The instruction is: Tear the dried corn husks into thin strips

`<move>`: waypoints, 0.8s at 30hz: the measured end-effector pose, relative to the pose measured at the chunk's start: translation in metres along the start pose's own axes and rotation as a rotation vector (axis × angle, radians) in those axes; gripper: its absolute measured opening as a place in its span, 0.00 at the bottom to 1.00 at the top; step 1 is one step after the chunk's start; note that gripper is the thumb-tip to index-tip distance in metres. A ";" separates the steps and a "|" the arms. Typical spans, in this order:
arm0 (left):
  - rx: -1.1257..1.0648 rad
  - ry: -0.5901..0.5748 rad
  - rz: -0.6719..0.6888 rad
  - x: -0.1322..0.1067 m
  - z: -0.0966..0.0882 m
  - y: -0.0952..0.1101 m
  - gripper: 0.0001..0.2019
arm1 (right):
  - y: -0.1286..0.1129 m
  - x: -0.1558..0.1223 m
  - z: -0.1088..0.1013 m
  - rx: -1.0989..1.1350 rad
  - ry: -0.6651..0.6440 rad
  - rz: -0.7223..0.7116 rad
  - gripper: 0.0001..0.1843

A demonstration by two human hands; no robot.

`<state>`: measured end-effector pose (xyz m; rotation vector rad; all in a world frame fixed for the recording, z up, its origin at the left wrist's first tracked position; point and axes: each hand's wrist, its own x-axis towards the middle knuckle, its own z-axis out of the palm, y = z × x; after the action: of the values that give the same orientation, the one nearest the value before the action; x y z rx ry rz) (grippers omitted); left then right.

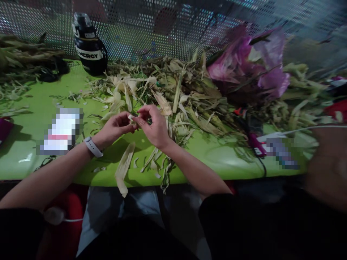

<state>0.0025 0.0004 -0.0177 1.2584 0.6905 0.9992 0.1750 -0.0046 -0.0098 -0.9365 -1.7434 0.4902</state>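
My left hand (115,128), with a white watch on its wrist, and my right hand (154,124) meet over the green table (38,108). Both pinch a small pale piece of husk (132,117) between their fingertips. A big heap of dry yellow-green husks and stalks (184,97) lies just beyond my hands. One long pale husk (123,168) hangs over the table's front edge below my left hand. Several husk scraps (155,162) lie below my right wrist.
A black bottle (89,45) stands at the back left by a perforated metal screen. A purple plastic bag (249,65) sits at the back right. More stalks (21,54) lie far left. A cable and pink tool (256,144) rest at the right. Another person's blurred arm (329,166) is at the far right.
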 end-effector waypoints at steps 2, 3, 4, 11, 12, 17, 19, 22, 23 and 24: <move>-0.068 0.048 -0.035 -0.002 0.002 0.003 0.13 | 0.000 -0.001 0.001 0.045 0.012 0.042 0.17; -0.116 0.076 -0.069 -0.003 0.003 0.005 0.14 | 0.001 -0.001 0.002 0.068 0.021 0.062 0.17; -0.163 0.107 -0.099 -0.004 0.005 0.006 0.13 | 0.001 -0.001 0.003 0.088 0.024 0.079 0.17; -0.013 0.239 -0.050 -0.008 0.010 0.009 0.16 | 0.001 0.000 0.003 0.224 -0.074 0.153 0.17; 0.026 0.250 -0.013 -0.008 0.009 0.008 0.16 | 0.001 0.001 0.001 0.254 -0.075 0.178 0.17; 0.233 0.224 0.133 -0.009 0.008 0.011 0.17 | 0.001 0.006 -0.010 0.209 -0.171 0.228 0.19; 0.301 0.166 0.145 -0.009 0.009 0.012 0.18 | 0.001 0.008 -0.012 0.153 -0.193 0.184 0.21; 0.343 0.038 0.092 -0.008 0.008 0.013 0.19 | 0.002 0.010 -0.014 0.139 -0.216 0.152 0.22; 0.350 0.003 0.073 -0.008 0.007 0.012 0.19 | 0.003 0.011 -0.014 0.150 -0.241 0.161 0.22; 0.355 -0.022 0.059 -0.007 0.007 0.012 0.20 | 0.004 0.013 -0.015 0.164 -0.266 0.177 0.23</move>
<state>0.0024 -0.0087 -0.0053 1.6036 0.8429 0.9349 0.1886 0.0064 0.0002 -0.9455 -1.8312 0.8938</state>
